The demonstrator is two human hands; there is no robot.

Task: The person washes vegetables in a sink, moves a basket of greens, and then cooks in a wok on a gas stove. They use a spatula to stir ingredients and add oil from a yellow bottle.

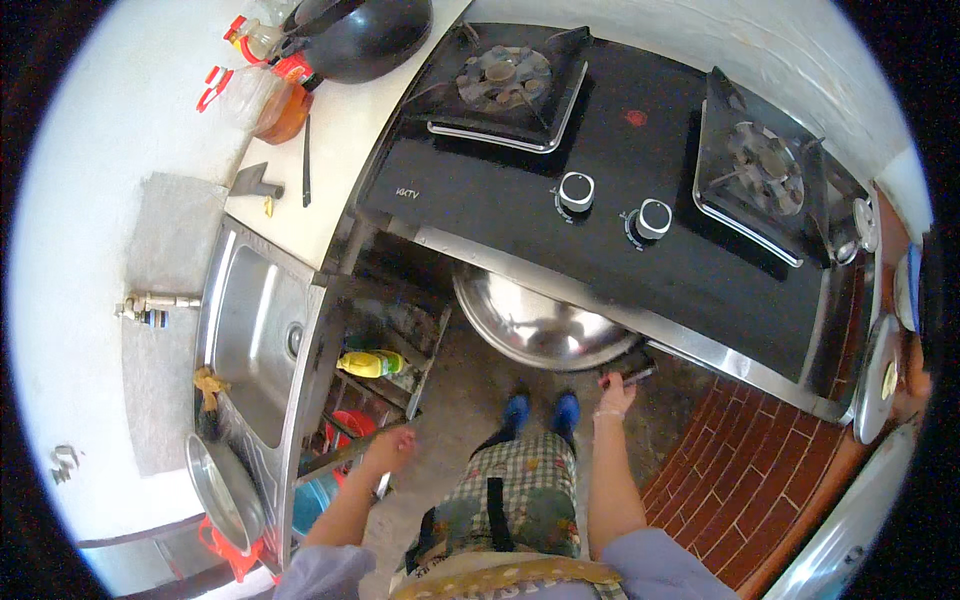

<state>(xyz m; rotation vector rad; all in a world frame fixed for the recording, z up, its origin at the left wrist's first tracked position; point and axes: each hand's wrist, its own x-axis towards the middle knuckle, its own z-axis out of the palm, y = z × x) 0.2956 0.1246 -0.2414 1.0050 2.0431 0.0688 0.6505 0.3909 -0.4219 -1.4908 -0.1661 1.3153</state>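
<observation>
My right hand (616, 397) grips a small dark handle-like object (639, 374); its far end lies by the rim of a wide stainless-steel basin or wok (551, 319). I cannot tell whether the two are joined. The steel vessel sits below the front edge of a black two-burner gas stove (517, 202), which hides its back part. My left hand (391, 451) is blurred, with its fingers curled, in front of the shelf under the sink. Whether anything is inside those fingers cannot be seen. A yellow-green bottle (373, 363) lies on that shelf.
A steel sink (259, 315) is on the left, with a metal pan (225, 495) leaning at its near end. On the pale counter (341, 142) are a cooking-oil bottle (285, 112) and a black wok (360, 34). A brick-patterned surface (739, 480) borders the right side.
</observation>
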